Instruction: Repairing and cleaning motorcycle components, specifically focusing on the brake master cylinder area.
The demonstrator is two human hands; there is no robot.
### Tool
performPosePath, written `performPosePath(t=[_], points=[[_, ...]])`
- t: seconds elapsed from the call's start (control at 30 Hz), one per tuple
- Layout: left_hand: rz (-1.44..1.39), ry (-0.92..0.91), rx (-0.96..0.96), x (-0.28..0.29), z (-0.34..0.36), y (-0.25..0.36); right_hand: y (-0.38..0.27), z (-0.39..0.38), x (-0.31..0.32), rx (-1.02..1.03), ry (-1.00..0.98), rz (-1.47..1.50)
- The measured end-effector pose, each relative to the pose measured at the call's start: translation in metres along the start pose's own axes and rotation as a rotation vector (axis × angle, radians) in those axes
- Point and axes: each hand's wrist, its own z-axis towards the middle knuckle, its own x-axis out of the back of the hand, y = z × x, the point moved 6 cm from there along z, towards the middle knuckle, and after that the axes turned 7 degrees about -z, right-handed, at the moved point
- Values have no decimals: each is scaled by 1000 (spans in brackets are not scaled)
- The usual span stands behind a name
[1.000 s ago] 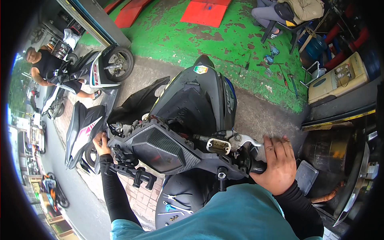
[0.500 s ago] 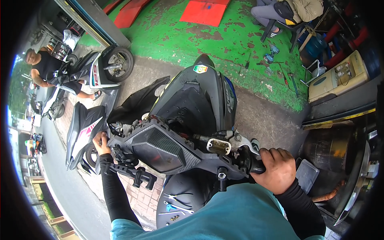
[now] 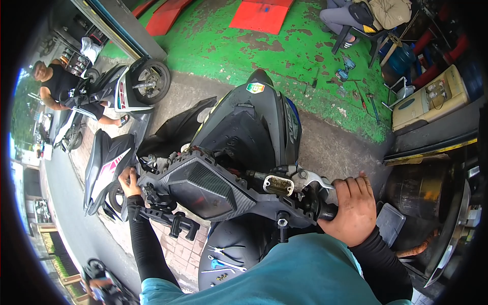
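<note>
A partly stripped scooter handlebar, with a dark angular instrument panel (image 3: 206, 189) at its middle, spans the space in front of me. At its left end my left hand (image 3: 130, 183) is closed around the handlebar grip, which it mostly hides. My right hand (image 3: 353, 211) rests its palm against the black right grip (image 3: 327, 210), with fingers stretched forward and apart. Close to those fingertips is the tip of the silver brake lever (image 3: 319, 180). Inboard of the lever, the brake fluid reservoir (image 3: 278, 186) has no lid, so its pale inside shows.
Pliers (image 3: 227, 248), a wrench (image 3: 229, 264) and small brass-coloured parts (image 3: 221, 277) lie on the black seat (image 3: 213, 239). The dark front bodywork (image 3: 239, 127) extends ahead. Parked scooters (image 3: 109, 173) and a person (image 3: 56, 84) are at left; a metal drum (image 3: 419, 188) stands right.
My right hand's fingers have uncurled and stretched forward, while its palm stays by the grip. The left hand keeps its place. A motorcycle with a rider has entered at the lower left.
</note>
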Motion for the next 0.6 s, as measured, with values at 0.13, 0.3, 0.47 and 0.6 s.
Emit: performPosePath(t=[0.13, 0.3, 0.47, 0.6], points=[[-87, 28, 33, -3, 0, 2, 2, -11, -11, 57, 16, 7], [-45, 23, -9, -1, 2, 4, 4, -13, -12, 68, -16, 18], [-179, 44, 164, -2, 1, -2, -5, 0, 7, -7, 39, -83], [-111, 34, 72, -3, 1, 3, -1, -1, 0, -68, -66, -13]])
